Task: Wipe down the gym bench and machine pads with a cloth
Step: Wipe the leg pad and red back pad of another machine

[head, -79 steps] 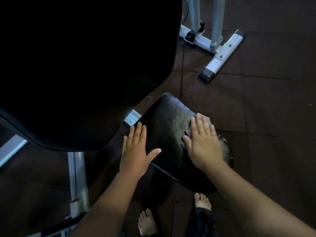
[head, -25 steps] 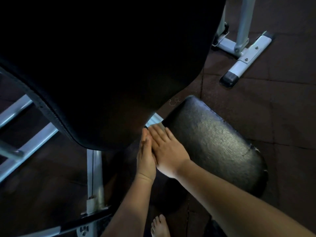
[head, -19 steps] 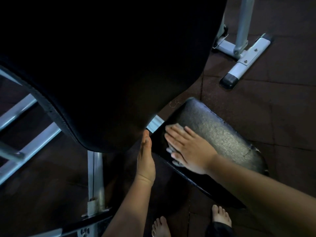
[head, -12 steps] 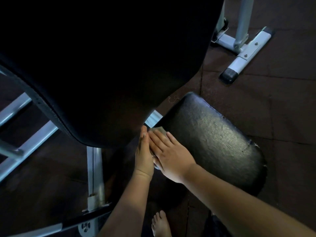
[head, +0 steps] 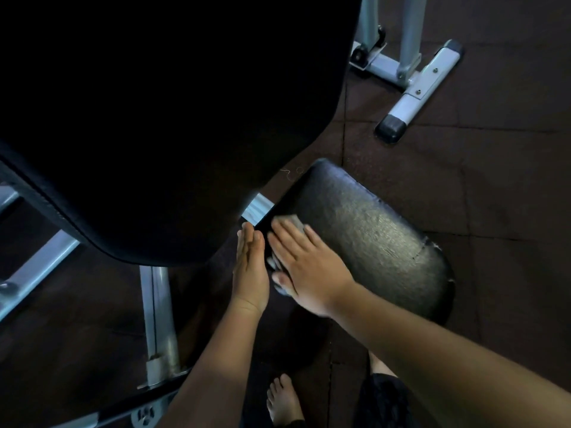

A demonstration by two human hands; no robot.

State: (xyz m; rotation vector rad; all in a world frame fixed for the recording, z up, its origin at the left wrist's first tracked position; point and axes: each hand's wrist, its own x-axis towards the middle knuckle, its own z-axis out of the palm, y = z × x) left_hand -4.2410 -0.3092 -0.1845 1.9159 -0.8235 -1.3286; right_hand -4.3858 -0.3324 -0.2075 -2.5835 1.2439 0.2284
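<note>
A dark tiled rubber floor (head: 509, 186) carries the gear. On it at far right rests a grey metal frame foot (head: 415, 94) with a black end cap; a grey post base (head: 160, 362) stands near left. 1 bare foot (head: 282, 403) stands near centre.

Dim room, dark tiled floor (head: 509, 186)

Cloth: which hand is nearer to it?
Right. The right hand lies flat on the cloth, pressing it onto the small pad. The left hand is beside it, edge-on at the pad's end.
</note>
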